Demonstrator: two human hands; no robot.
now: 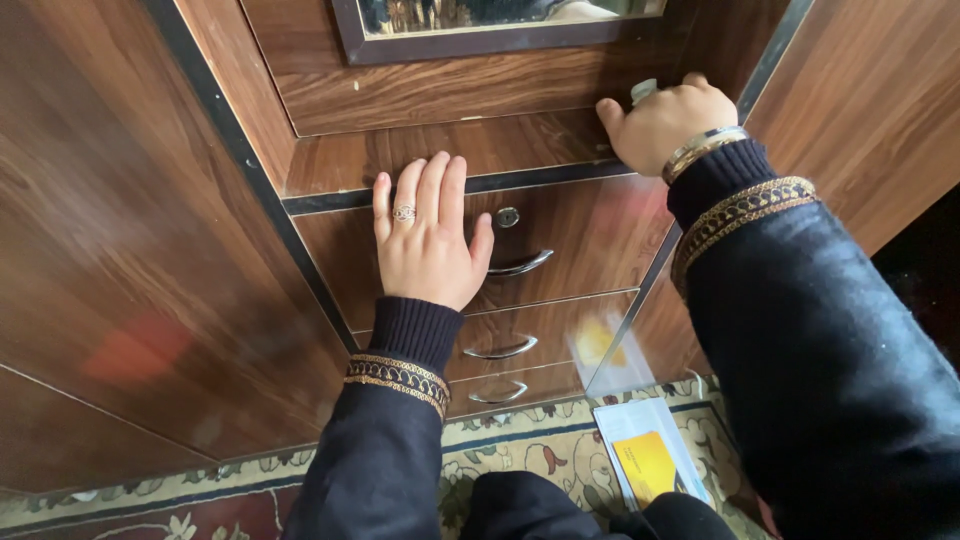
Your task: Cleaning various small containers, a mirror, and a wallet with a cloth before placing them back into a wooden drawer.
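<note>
My left hand [427,232], with a ring on one finger, lies flat on the front of the top wooden drawer [590,225], fingers together and reaching up to the drawer's upper edge. Its thumb sits beside the curved metal handle [522,265] and below the round keyhole [508,216]. My right hand [665,122], with a metal bangle at the wrist, is closed around a small pale object [643,90] on the wooden shelf [500,142] above the drawers; what the object is cannot be told. Both arms wear dark sleeves with gold-trimmed cuffs.
Two more drawers with metal handles [503,349] [497,394] sit below. A framed mirror [470,30] stands above the shelf. Glossy wooden cabinet doors [120,250] flank both sides. On the patterned carpet [540,450] lies a white and yellow packet [650,462].
</note>
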